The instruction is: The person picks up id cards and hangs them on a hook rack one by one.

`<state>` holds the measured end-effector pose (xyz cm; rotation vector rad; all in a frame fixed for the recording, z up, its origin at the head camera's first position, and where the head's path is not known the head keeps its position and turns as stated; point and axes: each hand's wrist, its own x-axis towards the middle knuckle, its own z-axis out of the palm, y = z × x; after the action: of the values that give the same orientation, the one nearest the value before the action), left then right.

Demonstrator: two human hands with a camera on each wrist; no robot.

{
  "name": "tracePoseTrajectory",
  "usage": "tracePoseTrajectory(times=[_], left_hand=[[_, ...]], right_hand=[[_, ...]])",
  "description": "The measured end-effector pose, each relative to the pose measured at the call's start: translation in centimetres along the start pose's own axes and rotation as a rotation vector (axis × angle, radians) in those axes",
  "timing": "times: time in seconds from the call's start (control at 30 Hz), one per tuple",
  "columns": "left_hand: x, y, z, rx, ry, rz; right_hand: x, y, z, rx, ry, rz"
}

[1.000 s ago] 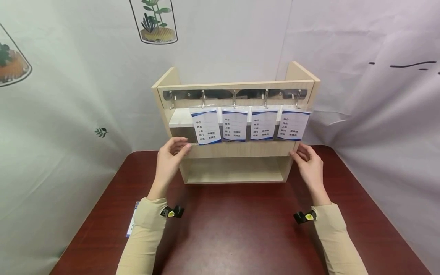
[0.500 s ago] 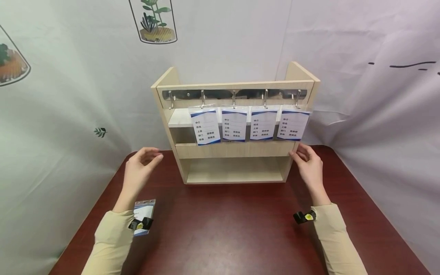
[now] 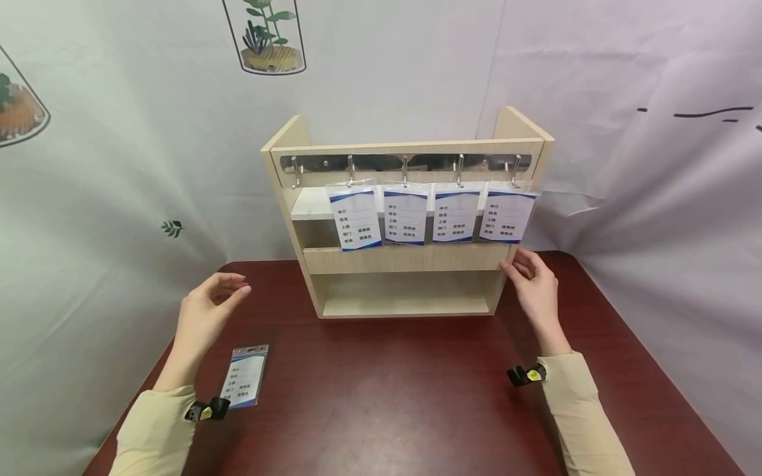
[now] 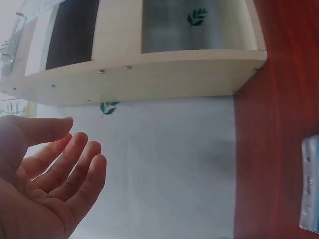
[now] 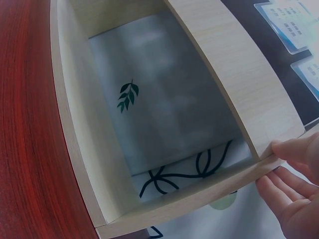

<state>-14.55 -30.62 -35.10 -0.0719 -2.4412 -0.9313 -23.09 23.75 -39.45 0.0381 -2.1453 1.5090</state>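
Note:
A pale wooden shelf point(image 3: 411, 259) stands at the back of the table. Several ID badges point(image 3: 406, 218) in clear sleeves hang from the hooks of its metal rail point(image 3: 376, 163); the leftmost hook point(image 3: 296, 173) bears none. My right hand point(image 3: 536, 284) pinches the shelf's right side panel point(image 5: 199, 199), thumb at the front edge and fingers against the outer face. Left of the shelf, my left hand point(image 3: 205, 311) hovers with fingers relaxed, holding nothing. Another ID badge point(image 3: 245, 378) lies face up on the table, beside the left forearm.
The dark red table point(image 3: 381, 410) has a rounded back edge. White cloth point(image 3: 405, 73) with printed plants surrounds it at the back and sides. Each wrist wears a small black camera point(image 3: 526, 376).
My left hand has left the shelf's left side and moved left and toward me. The badge on the table, partly covered before, now shows fully. My right hand stays put.

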Motion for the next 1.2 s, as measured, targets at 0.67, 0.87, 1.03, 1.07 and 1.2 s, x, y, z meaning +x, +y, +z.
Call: tracePoseTrajectory(times=[0.67, 0.87, 1.03, 1.07, 1.2], left_hand=[[-2.1, -4.6, 1.3, 0.137, -0.359, -0.131], [-2.4, -5.7, 1.8, 0.168, -0.463, -0.176], [-2.9, -6.7, 1.9, 0.177, -0.512, -0.194], [-3.0, -6.9, 2.0, 0.175, -0.523, -0.200], [-3.2, -7.6, 2.1, 0.168, -0.551, -0.224]], right_hand=[[-0.2, -1.1, -0.1, 0.008, -0.011, 0.026], [0.1, -0.1, -0.1, 0.008, 0.003, 0.005], [0.2, -0.3, -0.2, 0.010, -0.005, 0.016], [0.1, -0.3, -0.2, 0.012, -0.008, 0.020], [0.1, -0.2, -0.2, 0.014, -0.013, 0.035]])
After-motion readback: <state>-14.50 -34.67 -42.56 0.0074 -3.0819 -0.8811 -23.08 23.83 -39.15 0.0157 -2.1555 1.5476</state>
